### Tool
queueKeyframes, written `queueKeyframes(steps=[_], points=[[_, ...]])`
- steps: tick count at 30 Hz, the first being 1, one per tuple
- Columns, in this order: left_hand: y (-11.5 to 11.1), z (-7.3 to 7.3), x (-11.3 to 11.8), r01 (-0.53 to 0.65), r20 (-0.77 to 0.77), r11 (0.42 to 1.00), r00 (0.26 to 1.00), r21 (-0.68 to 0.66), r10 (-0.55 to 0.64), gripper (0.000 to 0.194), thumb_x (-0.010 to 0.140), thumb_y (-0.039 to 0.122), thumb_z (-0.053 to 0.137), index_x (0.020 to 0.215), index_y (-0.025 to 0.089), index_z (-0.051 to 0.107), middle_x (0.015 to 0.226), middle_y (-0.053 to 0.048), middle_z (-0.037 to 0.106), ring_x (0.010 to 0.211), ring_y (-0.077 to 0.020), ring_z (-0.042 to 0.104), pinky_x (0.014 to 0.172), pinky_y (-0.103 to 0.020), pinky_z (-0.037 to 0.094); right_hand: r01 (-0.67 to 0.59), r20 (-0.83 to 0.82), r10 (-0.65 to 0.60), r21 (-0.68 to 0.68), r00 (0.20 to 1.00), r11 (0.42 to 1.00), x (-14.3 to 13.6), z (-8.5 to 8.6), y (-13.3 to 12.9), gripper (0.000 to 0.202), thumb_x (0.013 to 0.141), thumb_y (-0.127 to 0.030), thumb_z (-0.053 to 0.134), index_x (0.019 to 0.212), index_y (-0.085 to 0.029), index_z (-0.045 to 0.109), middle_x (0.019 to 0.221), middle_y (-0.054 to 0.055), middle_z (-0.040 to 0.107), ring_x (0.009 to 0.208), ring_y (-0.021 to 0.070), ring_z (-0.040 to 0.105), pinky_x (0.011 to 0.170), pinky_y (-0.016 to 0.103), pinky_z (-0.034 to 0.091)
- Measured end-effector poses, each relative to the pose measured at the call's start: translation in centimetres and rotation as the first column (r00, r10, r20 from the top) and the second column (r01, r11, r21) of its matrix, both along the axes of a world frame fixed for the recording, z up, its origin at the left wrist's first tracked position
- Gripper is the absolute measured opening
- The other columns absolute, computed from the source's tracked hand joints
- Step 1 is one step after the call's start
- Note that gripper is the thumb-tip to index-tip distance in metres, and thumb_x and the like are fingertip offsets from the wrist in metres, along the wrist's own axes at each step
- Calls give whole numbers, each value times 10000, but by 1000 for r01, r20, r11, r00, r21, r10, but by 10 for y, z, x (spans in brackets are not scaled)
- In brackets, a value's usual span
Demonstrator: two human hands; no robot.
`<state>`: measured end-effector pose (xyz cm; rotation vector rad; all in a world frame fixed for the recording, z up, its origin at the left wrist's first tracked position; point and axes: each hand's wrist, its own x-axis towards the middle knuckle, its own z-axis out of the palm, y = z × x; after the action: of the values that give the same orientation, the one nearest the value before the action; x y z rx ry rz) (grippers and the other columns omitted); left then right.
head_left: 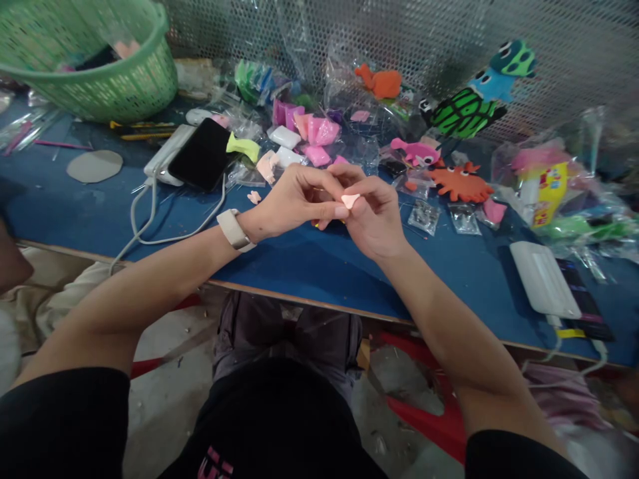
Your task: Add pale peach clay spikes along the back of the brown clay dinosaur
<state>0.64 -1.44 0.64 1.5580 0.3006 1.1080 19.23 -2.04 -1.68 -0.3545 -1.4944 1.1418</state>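
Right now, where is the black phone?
In the head view, the black phone lies left of both hands, on a white power bank, below the green basket.

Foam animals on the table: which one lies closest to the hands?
The pink fish, flat on the blue table just beyond the right hand. The orange crab lies farther right; the green turtle farther back.

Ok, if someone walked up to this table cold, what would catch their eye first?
Probably the two hands meeting at the middle of the blue table: the left hand and right hand pinch a small pale pink piece between their fingertips. Next, the bright felt animals at the back right, such as the orange crab and the green turtle. A large green basket fills the far left corner.
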Motion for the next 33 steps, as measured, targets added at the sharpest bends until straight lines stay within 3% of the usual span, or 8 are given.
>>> queueKeyframes(steps=[6, 10, 20, 24, 27, 33], points=[[-1, 3, 0, 9, -17, 1000, 1000, -11, -9, 363, 853, 562, 1022, 870, 226, 886, 614, 7, 723, 517, -87, 643, 500, -232, 526, 14, 26, -13, -24, 1000, 1000, 3, 1, 1, 292, 878, -672, 951, 971, -412, 855, 1326, -26, 800, 1055, 215, 817, 675, 379, 774], [-1, 2, 0, 14, -14, 1000, 1000, -10, -14, 331, 875, 546, 1012, 890, 237, 897, 623, 4, 733, 521, -86, 649, 505, -230, 534, 25, 35, -25, 4, 999, 1000, 4, 1, 2, 254, 879, -635, 965, 966, -418, 867, 1308, -21, 800, 1087, 207, 808, 667, 338, 762], [2, -2, 1, 41, 22, 998, 999, -50, -40, 353, 828, 530, 1047, 921, 226, 894, 723, -1, 777, 547, -75, 670, 510, -210, 540, 17, 47, -20, 72, 999, 997, 7, 4, 2, 158, 942, -556, 937, 1070, -485, 877, 1372, -45, 801, 1126, 219, 823, 698, 375, 768], [1, -1, 1, 58, 44, 994, 998, -89, -54, 397, 861, 572, 1014, 926, 204, 881, 702, -7, 767, 540, -73, 663, 503, -197, 519, 103, 97, -115, 127, 989, 987, 11, 4, 3, 192, 903, -588, 960, 1045, -483, 885, 1332, -31, 813, 1056, 235, 835, 816, 470, 796], [0, -1, 0, 55, 41, 994, 998, -99, -51, 393, 855, 559, 1023, 924, 202, 873, 654, 3, 735, 537, -76, 653, 505, -195, 504, 175, 132, -198, 169, 971, 970, 13, 6, 1, 203, 899, -600, 956, 1050, -479, 892, 1295, -22, 814, 1049, 241, 830, 818, 471, 789], [-2, 1, -1, 65, 36, 991, 997, -114, -61, 398, 891, 572, 992, 907, 202, 846, 633, 15, 717, 514, -72, 645, 507, -193, 504, 246, 180, -338, 398, 924, 884, 19, 19, -4, 207, 1001, -448, 893, 1197, -518, 882, 1250, -28, 830, 1131, 219, 809, 953, 454, 741]])
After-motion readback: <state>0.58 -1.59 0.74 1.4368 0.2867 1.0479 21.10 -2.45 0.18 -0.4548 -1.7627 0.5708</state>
